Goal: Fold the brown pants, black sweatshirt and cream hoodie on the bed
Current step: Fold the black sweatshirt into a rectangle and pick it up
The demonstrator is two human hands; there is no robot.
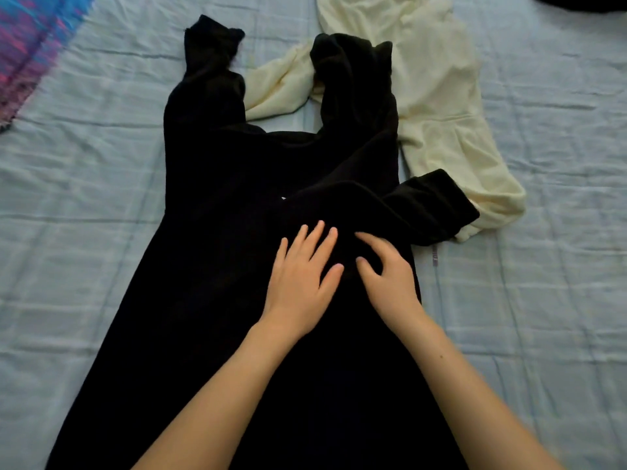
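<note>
left hand (300, 279): my fingers straight, flat on black sweatshirt (220, 232) | right hand (390, 283): fingers bent on its fold, grip can't tell | sweatshirt spread mid bed (84, 198) | cream hoodie (437, 106) touching, far right

bedroom: sheeted bed (101, 164), strewn clothes (441, 113)

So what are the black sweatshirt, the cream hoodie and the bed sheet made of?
The black sweatshirt: probably thick fleece-like knit, matte, with soft rounded folds and bulky cuffs. The cream hoodie: likely similar soft knit, matte, lying in plump folds. The bed sheet: looks like thin woven cotton, with fine sharp creases and faint checks.
</note>
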